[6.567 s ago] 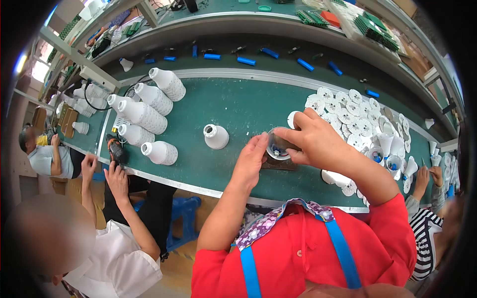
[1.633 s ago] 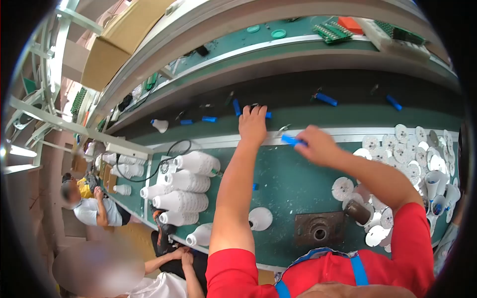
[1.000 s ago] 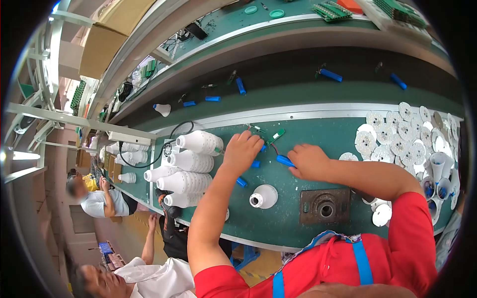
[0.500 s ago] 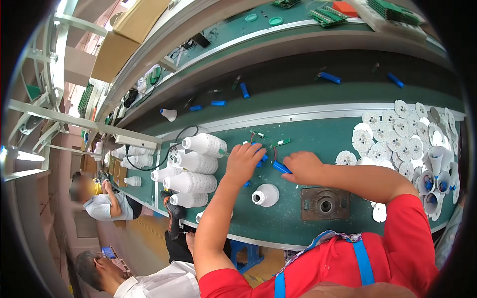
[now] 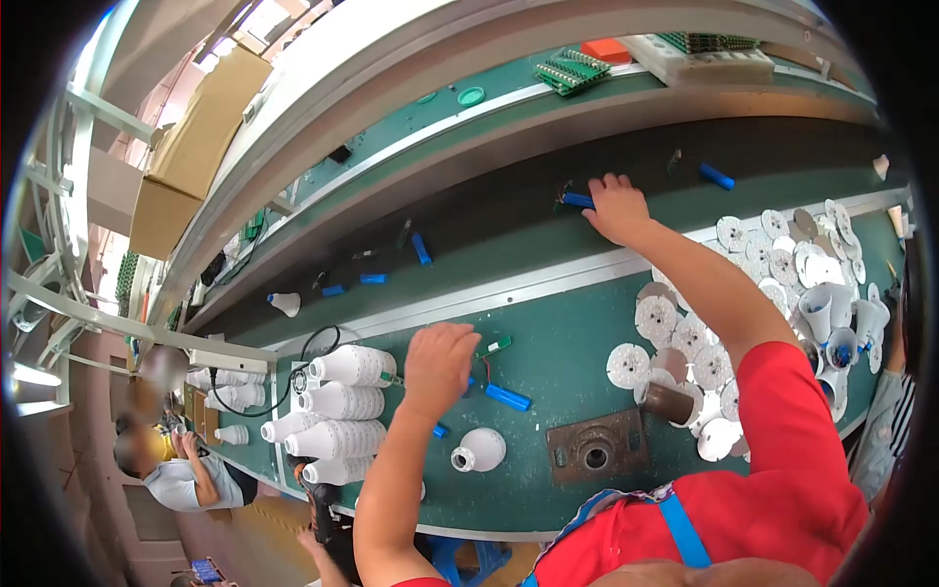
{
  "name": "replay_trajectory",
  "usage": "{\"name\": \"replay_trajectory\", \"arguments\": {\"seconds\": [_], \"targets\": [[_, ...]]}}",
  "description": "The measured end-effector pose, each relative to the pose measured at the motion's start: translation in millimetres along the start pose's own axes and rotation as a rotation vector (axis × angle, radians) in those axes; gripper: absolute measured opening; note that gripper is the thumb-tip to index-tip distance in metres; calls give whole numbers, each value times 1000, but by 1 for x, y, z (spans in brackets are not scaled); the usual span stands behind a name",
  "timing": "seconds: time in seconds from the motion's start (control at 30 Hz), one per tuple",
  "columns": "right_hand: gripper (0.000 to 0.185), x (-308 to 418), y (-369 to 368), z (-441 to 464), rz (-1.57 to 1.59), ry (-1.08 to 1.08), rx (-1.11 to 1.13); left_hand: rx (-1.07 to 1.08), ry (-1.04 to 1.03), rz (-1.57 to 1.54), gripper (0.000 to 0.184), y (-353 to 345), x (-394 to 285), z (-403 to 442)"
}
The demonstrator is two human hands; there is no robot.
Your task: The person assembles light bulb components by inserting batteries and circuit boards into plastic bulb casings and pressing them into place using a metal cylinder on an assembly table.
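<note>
Closest to the camera there's a dark metal fixture (image 5: 569, 445) sitting flat on the green worktop (image 5: 562, 342), with a round hole in the middle. Just left of it a single white cone housing (image 5: 485, 447) lies on its side, mouth facing left. On the other side a brown cylinder (image 5: 670, 402) leans among a big spread of white discs (image 5: 712, 365).

Bit further in, a loose blue cylinder (image 5: 509, 396) lies on the worktop, wired to a little green board (image 5: 500, 344). The left hand (image 5: 440, 364) is just left of those two, fingers curled; can't tell if that grip has anything in it. Stacked white housings (image 5: 337, 440) are left of that arm.

Past the metal rail (image 5: 528, 293), the right hand (image 5: 618, 210) is reached out over the dark strip, fingers at the end of another blue cylinder (image 5: 577, 200). Can't tell whether its grip has closed around it. More blue cylinders (image 5: 421, 248) are scattered along that strip.

Way up on the shelf: green circuit boards (image 5: 572, 71) beside a red-orange thing (image 5: 606, 50).
</note>
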State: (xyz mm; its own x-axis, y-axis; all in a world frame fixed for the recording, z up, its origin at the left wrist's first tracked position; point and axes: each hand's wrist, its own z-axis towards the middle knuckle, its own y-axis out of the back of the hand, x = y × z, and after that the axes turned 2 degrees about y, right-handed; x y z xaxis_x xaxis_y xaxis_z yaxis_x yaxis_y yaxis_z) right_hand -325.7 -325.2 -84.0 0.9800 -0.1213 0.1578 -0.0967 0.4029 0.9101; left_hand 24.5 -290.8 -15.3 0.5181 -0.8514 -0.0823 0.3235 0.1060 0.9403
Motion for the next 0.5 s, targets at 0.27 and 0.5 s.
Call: {"name": "replay_trajectory", "arguments": {"seconds": [0.27, 0.5], "targets": [[26, 40, 38, -34, 605, 25, 422, 77, 69, -16, 21, 3, -10, -11], [32, 80, 46, -133, 494, 274, 569, 163, 44, -59, 22, -5, -46, -14]]}}
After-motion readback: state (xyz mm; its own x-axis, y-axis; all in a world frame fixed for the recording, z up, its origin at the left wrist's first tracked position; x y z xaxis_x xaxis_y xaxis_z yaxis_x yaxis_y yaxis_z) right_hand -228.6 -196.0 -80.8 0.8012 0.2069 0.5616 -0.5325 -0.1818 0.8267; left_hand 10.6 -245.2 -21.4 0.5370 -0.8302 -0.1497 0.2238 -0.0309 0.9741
